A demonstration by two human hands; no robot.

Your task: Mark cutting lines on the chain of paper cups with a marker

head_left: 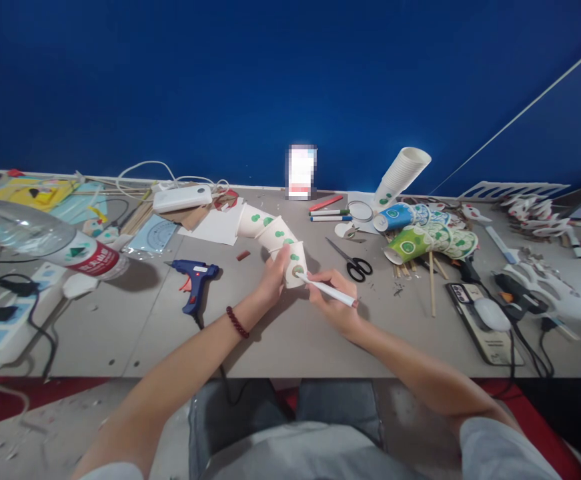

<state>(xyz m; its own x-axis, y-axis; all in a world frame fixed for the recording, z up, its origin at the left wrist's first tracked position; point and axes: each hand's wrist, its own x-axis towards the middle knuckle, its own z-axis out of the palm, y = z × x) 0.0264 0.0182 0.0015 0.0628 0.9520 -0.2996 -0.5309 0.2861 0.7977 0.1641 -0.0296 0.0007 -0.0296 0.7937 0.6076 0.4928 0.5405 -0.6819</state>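
Note:
A curved chain of white paper cups (271, 233) with green spots lies on the table, running from the upper left down toward me. My left hand (271, 277) grips the nearest cup from its left side. In my right hand (334, 297) is a white marker (335, 293), held like a pen with a reddish end pointing away from the cup. Its tip meets the near cup at a round brownish-green spot (297, 271). A small reddish-brown marker cap (243, 255) lies left of the cups.
To the left are a blue glue gun (196, 280), a large bottle (50, 240) and a power strip (15, 320). Black scissors (355, 263), markers (330, 215), green and blue cup chains (420, 241) and a stack of cups (403, 175) are on the right. A phone (301, 172) leans at the back.

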